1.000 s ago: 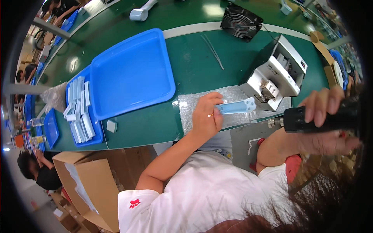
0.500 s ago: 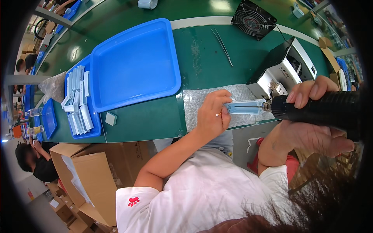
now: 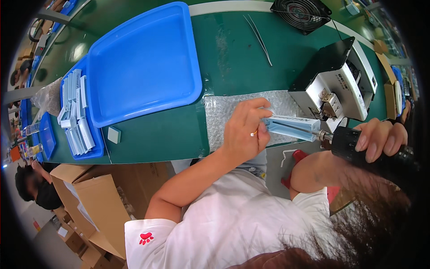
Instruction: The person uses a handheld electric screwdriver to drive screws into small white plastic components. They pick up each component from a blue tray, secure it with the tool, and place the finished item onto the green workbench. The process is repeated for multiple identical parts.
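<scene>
My left hand point(image 3: 244, 127) grips one end of a long, light blue plastic housing point(image 3: 295, 130), holding it above the near table edge. Wrapped around a black electric screwdriver point(image 3: 347, 142) are the fingers of my right hand point(image 3: 380, 139). The screwdriver's metal tip is at the housing's right end, and a thin shaft shows along the inside of the housing. Whether a screw sits on the tip is too small to tell. Just beyond the right hand stands a silver and black screw feeder point(image 3: 333, 83).
Bubble wrap point(image 3: 219, 114) lies on the green table point(image 3: 156, 139). A large blue tray point(image 3: 143, 67) overlaps another tray of similar light blue housings point(image 3: 76, 112). Tweezers point(image 3: 259, 40), a black fan point(image 3: 300, 13) and a small pale block point(image 3: 114, 134) lie about. Below is an open cardboard box point(image 3: 98, 197).
The screwdriver has tilted, its handle swinging down and to the right with my right hand. The housing has tilted with it, still in my left hand. The whole view has shifted slightly.
</scene>
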Demonstrator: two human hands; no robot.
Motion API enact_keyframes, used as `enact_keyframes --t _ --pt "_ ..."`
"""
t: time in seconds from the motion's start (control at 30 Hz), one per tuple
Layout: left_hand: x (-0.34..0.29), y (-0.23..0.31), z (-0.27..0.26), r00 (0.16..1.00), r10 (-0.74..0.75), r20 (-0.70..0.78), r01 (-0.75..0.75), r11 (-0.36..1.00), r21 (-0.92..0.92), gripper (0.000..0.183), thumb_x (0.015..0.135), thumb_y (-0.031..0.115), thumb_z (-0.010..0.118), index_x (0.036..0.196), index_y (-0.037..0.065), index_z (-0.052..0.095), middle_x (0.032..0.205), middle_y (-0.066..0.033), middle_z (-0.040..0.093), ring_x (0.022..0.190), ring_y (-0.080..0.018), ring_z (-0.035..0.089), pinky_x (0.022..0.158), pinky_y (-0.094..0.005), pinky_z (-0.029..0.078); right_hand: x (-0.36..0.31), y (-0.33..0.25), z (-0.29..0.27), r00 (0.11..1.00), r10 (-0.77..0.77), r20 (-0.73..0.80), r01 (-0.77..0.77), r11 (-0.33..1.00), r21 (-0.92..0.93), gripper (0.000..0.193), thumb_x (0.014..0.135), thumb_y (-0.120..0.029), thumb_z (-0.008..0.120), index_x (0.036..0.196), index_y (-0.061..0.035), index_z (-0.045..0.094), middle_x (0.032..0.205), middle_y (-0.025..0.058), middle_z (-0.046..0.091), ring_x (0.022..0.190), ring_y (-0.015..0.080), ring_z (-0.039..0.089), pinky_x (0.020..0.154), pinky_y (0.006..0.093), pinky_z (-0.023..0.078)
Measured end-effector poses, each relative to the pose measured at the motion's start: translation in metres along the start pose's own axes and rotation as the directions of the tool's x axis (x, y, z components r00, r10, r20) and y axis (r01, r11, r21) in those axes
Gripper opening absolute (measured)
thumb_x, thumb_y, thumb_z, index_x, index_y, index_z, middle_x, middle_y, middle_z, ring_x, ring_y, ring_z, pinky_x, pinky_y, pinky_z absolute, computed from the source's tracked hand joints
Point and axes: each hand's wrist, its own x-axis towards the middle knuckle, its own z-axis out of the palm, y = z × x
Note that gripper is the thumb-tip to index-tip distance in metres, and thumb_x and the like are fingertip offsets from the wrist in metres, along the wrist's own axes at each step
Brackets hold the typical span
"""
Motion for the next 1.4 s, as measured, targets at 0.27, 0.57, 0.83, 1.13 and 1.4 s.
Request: enact_keyframes --t 0.27,0.57,0.83,1.13,1.4 --pt "0.008 0.009 0.005 0.999 -0.024 0.04 0.024 1.0 -0.004 0.023 0.078 -0.002 0.048 0.1 0.002 0.053 0.102 -0.015 0.06 0.083 -0.0334 0.057 0.072 -0.0407 0.048 0.008 0.001 0.004 0.949 -0.069 -0.307 0.002 0.976 -0.216 0.097 0.073 -0.083 0.043 0.141 -0.0138 0.031 0.083 0.0161 0.053 0.053 0.0217 0.051 0.048 0.0342 0.046" --pt "0.147 -0.039 -0.123 0.996 0.055 -0.072 -0.02 0.907 0.42 0.011 0.088 0.009 0.047 0.095 0.004 0.056 0.089 -0.018 0.06 0.08 -0.0358 0.06 0.07 -0.0431 0.048 0.056 -0.075 -0.025 0.955 -0.297 -0.005 0.295 0.944 0.147 0.086 0.084 -0.047 0.059 0.14 0.0062 0.022 0.085 0.0093 0.042 0.055 0.0118 0.045 0.05 0.0231 0.04" --pt "0.285 -0.199 -0.282 0.87 -0.277 -0.409 0.477 0.684 0.552 0.045 0.087 0.042 0.05 0.109 0.004 0.061 0.109 -0.0209 0.062 0.106 -0.0382 0.056 0.091 -0.0472 0.044 0.041 -0.036 0.001 0.992 -0.084 -0.093 0.069 0.987 -0.147 0.095 0.087 -0.061 0.045 0.146 0.0047 0.009 0.084 0.0128 0.042 0.054 0.014 0.044 0.047 0.0249 0.039" --pt "0.143 -0.073 -0.366 0.922 -0.137 -0.362 0.364 0.625 0.691 0.049 0.08 0.041 0.068 0.112 0.004 0.062 0.116 -0.0162 0.06 0.106 -0.0304 0.058 0.089 -0.0388 0.047 0.052 -0.029 -0.026 0.984 -0.142 -0.112 0.113 0.966 -0.232 0.061 0.091 -0.055 0.037 0.112 0.0019 0.046 0.078 0.0143 0.048 0.052 0.0198 0.045 0.045 0.0283 0.039" --pt "-0.043 0.016 -0.286 0.788 -0.315 -0.529 0.616 0.409 0.673 0.039 0.076 0.023 0.075 0.109 0.009 0.06 0.106 -0.0082 0.061 0.094 -0.0264 0.061 0.076 -0.0369 0.051 0.067 -0.009 -0.067 0.927 -0.169 -0.335 0.055 0.944 -0.326 0.036 0.088 -0.021 0.046 0.103 0.0114 0.049 0.097 0.0215 0.051 0.083 0.0273 0.05 0.078 0.0376 0.043"
